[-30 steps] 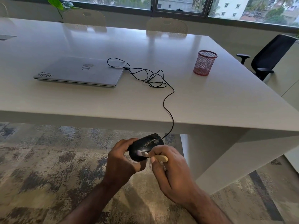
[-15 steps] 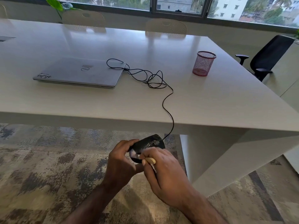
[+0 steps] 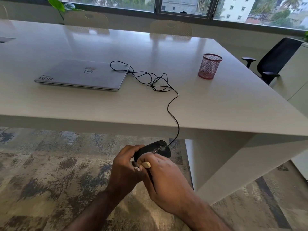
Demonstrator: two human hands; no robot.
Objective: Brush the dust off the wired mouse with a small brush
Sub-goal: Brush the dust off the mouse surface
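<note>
A black wired mouse (image 3: 155, 148) is held in the air in front of the table edge, above the carpet. My left hand (image 3: 125, 167) grips its near end from the left. My right hand (image 3: 163, 175) pinches a small brush (image 3: 145, 164) with a pale wooden handle; its bristle end lies at the mouse's near end, mostly hidden between my hands. The mouse's black cable (image 3: 173, 112) runs up over the table edge, coils on the tabletop and reaches the closed silver laptop (image 3: 83, 75).
The white table (image 3: 216, 105) carries a red mesh pen cup (image 3: 209, 66) at the right. A black office chair (image 3: 273, 60) stands at the far right, and two pale chairs stand behind the table. Patterned carpet (image 3: 50, 172) lies below my hands.
My right hand has drawn the brush leftward and toward me along the mouse, from its top to its near end. My left hand keeps its grip on the mouse.
</note>
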